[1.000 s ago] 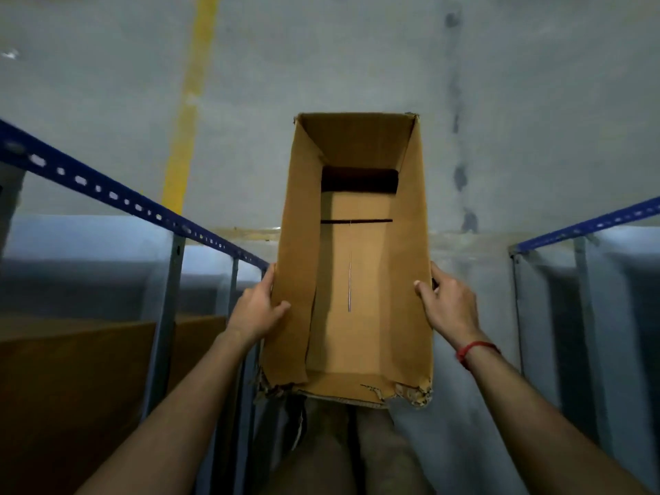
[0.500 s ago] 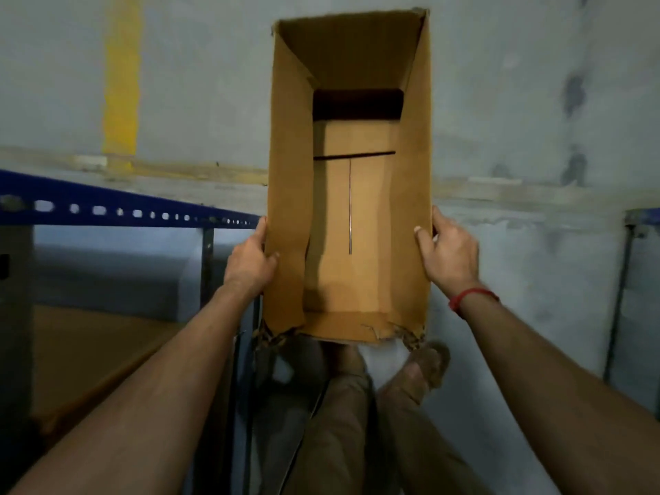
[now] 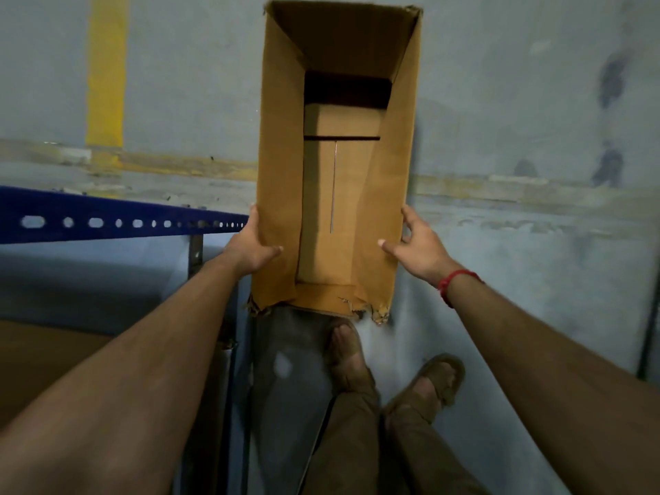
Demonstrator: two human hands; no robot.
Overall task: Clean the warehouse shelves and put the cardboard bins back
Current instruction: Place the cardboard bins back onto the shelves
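I hold a long, open-topped brown cardboard bin (image 3: 335, 194) out in front of me above the floor, with nothing inside it. Its near end is torn and ragged along the bottom edge. My left hand (image 3: 250, 248) grips the bin's left wall, thumb over the rim on the inside. My right hand (image 3: 418, 248) pinches the right wall, its thumb inside and its fingers spread on the outside.
A blue perforated shelf beam (image 3: 107, 219) with its grey upright runs along the left, with brown cardboard (image 3: 43, 359) on the shelf below it. The grey concrete floor carries a yellow line (image 3: 106, 73). My sandalled feet (image 3: 348, 355) stand under the bin.
The bin has moved up and further out in the view, and my feet now show beneath it. The blue rack on the right has left the view. Right-hand fingers have spread.
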